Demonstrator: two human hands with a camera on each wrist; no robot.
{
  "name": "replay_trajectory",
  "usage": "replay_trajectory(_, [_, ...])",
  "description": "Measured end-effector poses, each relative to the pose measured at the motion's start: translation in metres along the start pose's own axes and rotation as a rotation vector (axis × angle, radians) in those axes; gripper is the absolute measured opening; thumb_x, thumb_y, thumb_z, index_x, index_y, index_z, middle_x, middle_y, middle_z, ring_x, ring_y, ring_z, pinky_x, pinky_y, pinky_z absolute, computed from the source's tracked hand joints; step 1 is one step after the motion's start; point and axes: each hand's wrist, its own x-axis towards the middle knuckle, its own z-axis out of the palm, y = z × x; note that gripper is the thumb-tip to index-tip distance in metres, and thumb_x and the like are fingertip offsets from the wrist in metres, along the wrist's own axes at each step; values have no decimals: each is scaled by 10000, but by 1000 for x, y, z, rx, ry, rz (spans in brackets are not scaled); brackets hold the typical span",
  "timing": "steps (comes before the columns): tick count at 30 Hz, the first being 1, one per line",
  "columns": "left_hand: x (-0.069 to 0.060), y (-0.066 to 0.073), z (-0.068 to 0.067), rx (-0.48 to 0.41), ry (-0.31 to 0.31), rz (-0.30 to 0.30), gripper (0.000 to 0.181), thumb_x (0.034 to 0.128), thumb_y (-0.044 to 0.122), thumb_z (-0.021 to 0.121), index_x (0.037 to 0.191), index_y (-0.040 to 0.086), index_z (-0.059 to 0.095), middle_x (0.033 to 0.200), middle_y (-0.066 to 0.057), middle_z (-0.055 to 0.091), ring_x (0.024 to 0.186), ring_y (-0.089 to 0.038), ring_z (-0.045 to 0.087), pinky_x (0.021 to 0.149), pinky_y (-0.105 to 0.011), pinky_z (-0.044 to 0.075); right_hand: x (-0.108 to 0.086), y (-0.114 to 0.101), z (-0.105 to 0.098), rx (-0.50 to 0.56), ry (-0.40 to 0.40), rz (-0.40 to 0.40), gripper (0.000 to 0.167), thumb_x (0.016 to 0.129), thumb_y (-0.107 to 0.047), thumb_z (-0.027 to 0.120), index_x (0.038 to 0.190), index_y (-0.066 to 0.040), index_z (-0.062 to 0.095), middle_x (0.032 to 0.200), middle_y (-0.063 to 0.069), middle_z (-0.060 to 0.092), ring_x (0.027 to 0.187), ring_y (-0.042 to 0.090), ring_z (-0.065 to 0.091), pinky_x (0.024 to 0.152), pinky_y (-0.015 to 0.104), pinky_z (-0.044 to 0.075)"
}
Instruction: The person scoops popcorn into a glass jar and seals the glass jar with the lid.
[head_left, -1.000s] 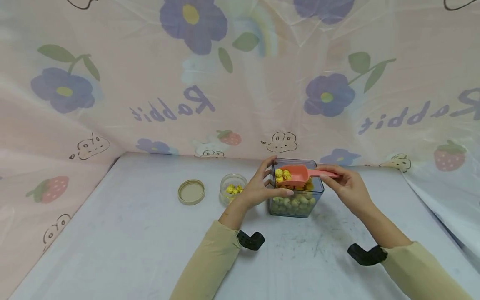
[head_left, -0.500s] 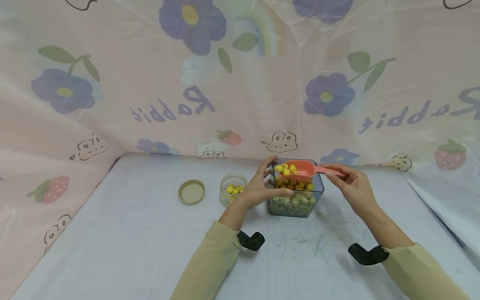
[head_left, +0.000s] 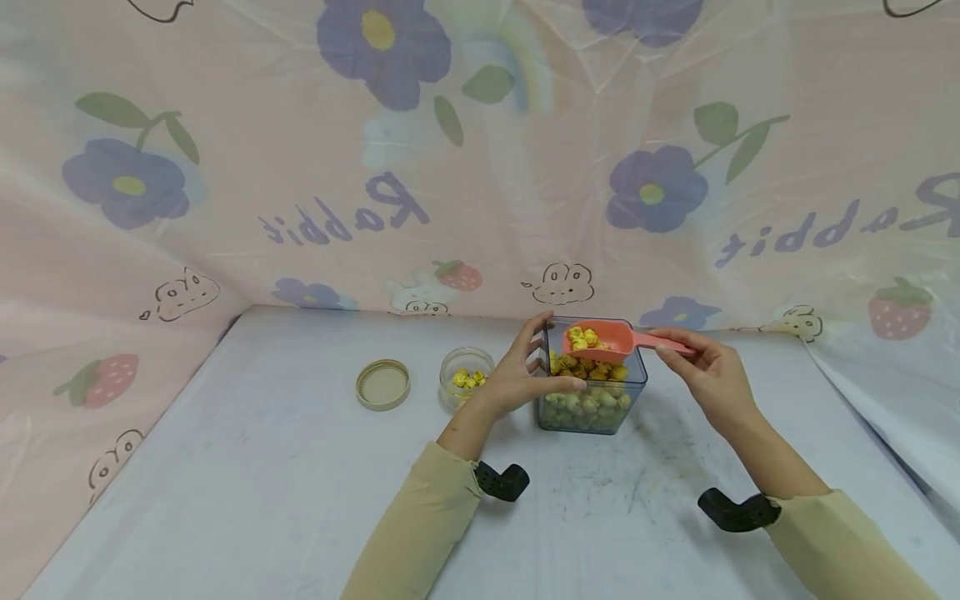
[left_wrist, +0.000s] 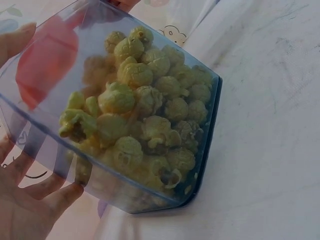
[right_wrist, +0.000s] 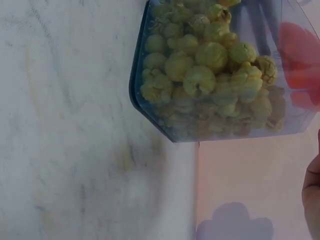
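Observation:
A clear bluish square container (head_left: 641, 385) stands on the table, partly filled with yellow popcorn (left_wrist: 150, 102). My left hand (head_left: 517, 379) holds it from the left, thumb along the near side and fingers on the left wall. A coral-pink scoop (head_left: 617, 340) lies over the container's mouth, bearing several popcorn pieces (head_left: 582, 337) toward its left end. My right hand (head_left: 712, 379) pinches the scoop's handle between thumb and fingers, to the right of the container. Through the clear walls, both wrist views show the scoop as a red shape above the popcorn.
Just left of the container is a small round clear jar (head_left: 447, 365) with some popcorn inside. Farther left a round lid (head_left: 382, 385) lies on the white-covered table (head_left: 285, 467). A printed curtain (head_left: 495, 192) rises behind the table's back edge.
The scoop has risen and shifted right within the container's mouth, its popcorn now showing more clearly. My right hand moved slightly right with it. My left hand stayed on the container.

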Motion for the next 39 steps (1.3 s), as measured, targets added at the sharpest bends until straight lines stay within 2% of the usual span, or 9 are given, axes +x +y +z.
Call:
replay_trajectory(3, [0,0,0,1,-2,3,959,769,175,807,1426,536,209,1585,97,143,1466,-247,183,1166,-429,269,0,-1,0,63,-5,-2,222,934,-115,621,1147,-78,670,1017,-153,622,857,-51,606,758,66,501])
replay_trajectory(9, [-2,2,1,7,-14,-2,1009,778,190,804,1495,453,145,1598,95,108,1475,-240,152,1175,-423,250,-2,-4,1,81,-7,-2,215,932,-111,621,1139,-71,666,1015,-136,622,840,-40,601,762,69,504])
replay_trajectory(12, [-3,5,0,74,-10,-4,1022,788,229,797,1524,397,109,1602,80,118,1471,-238,174,1173,-426,255,-3,-6,3,58,-2,-10,240,931,-120,626,1155,-43,660,999,-143,629,831,-32,599,763,75,507])
replay_trajectory(15, [-5,9,-1,195,14,-16,1022,779,302,801,1534,366,116,1599,63,166,1453,-239,238,1149,-479,293,-4,-8,6,56,2,-13,239,927,-120,632,1153,-47,664,988,-146,637,832,-29,603,762,78,510])
replay_trajectory(19, [-7,15,-2,341,46,-30,1038,747,387,815,1542,306,153,1586,24,231,1429,-246,296,1115,-549,318,-5,-10,10,148,-8,-19,228,919,-73,630,1141,-72,680,1025,-130,646,847,-19,610,771,86,515])
replay_trajectory(23, [-10,21,-4,441,73,-31,1054,716,454,821,1540,253,195,1570,-4,277,1424,-248,306,1119,-537,318,-5,-12,14,190,-13,-41,246,915,-38,624,1152,-57,688,1052,-123,644,861,-13,610,772,90,516])
replay_trajectory(29, [-18,23,-15,512,98,-8,1050,693,470,833,1525,215,245,1531,-11,347,1409,-236,327,1129,-492,320,-6,-14,17,161,-12,-52,251,912,-45,631,1158,-40,684,1044,-127,641,835,-15,600,756,81,513])
replay_trajectory(33, [-24,23,-23,543,100,27,1016,699,464,830,1512,224,272,1538,-4,329,1417,-217,307,1138,-470,307,-7,-17,19,163,-22,-62,257,913,-49,632,1164,-13,672,1041,-119,647,817,-14,593,735,83,515])
replay_trajectory(39, [-31,23,-32,565,102,45,987,708,480,819,1502,210,297,1544,0,313,1428,-207,276,1141,-473,300,-9,-22,24,158,-29,-78,258,910,-50,637,1161,-7,675,1044,-103,640,786,6,573,674,98,509])
